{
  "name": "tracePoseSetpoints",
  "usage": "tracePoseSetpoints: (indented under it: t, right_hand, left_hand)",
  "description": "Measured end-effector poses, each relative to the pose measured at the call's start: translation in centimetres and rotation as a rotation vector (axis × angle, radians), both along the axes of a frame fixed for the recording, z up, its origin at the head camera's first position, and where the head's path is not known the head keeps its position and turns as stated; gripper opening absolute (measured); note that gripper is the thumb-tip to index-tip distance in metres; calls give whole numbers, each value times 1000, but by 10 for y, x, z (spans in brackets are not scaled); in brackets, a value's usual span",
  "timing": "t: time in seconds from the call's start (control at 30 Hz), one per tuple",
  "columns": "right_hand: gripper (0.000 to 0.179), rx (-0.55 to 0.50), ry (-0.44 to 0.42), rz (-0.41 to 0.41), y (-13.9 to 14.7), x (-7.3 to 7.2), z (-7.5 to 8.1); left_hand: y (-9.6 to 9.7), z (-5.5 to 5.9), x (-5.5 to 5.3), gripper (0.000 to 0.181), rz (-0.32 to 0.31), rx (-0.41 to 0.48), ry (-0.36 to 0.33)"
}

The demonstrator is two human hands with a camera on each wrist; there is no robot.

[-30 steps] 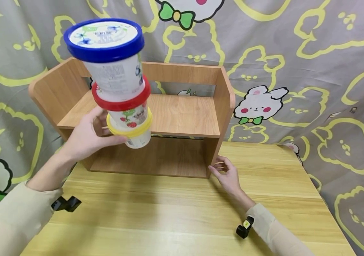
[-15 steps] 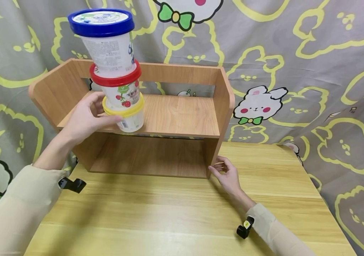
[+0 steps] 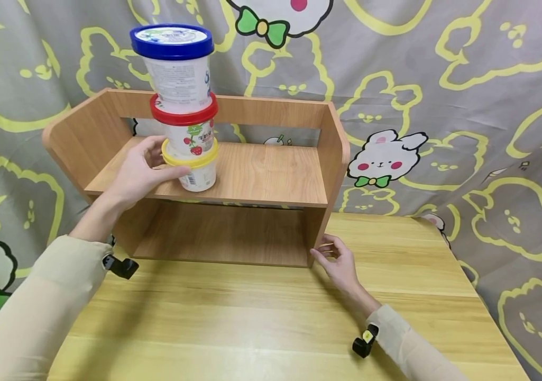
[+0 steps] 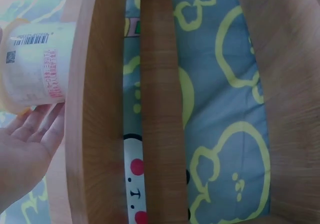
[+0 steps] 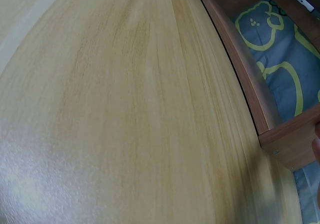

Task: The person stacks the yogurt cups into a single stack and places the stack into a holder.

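Observation:
Three white tubs stand stacked in the head view: the blue-lidded tub (image 3: 180, 82) on top, the red-lidded tub (image 3: 190, 138) in the middle and the yellow-lidded tub (image 3: 200, 177) at the bottom. My left hand (image 3: 139, 172) grips the bottom tub around its yellow lid, thumb in front. The stack is over the upper board of a wooden desk shelf (image 3: 271, 169); whether its base touches the board I cannot tell. In the left wrist view the bottom tub (image 4: 37, 64) is beside the board. My right hand (image 3: 340, 264) holds the lower front edge of the shelf's right side panel.
The shelf stands on a wood-grain table (image 3: 232, 312), with a lower compartment (image 3: 223, 233) under the upper board. Its left side panel (image 3: 87, 137) rises near my left hand. A grey patterned curtain (image 3: 470, 95) hangs behind and at the sides.
My left hand first lifted the stack and drew it left, then shifted it right and slightly forward over the upper board. The stack stands straighter. My right hand has stayed on the side panel.

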State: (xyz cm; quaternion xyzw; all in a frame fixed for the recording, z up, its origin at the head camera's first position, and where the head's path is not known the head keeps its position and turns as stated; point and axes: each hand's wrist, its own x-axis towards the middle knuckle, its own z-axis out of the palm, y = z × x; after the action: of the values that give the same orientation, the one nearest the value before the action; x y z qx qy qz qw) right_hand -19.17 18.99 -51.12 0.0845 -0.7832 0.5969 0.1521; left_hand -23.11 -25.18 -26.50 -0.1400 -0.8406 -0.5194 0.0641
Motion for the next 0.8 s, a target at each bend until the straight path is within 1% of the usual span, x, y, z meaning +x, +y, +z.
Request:
tracePoseSetpoints:
  t: [0.17, 0.37, 0.47, 0.6, 0.8]
  right_hand:
    - [43, 2, -12, -15, -1, 1, 1]
    - [42, -26, 42, -1, -1, 1, -3]
    - [41, -36, 39, 12, -4, 8, 10]
    - [42, -31, 6, 10, -9, 18, 27]
    - [42, -27, 4, 7, -8, 18, 28]
  left_hand:
    - [2, -2, -8, 69, 7, -10, -28]
    - [4, -5, -14, 67, 5, 8, -38]
    - [6, -6, -16, 67, 4, 9, -46]
    - [7, -6, -19, 69, 8, -3, -60]
    - [8, -6, -19, 71, 8, -7, -79]
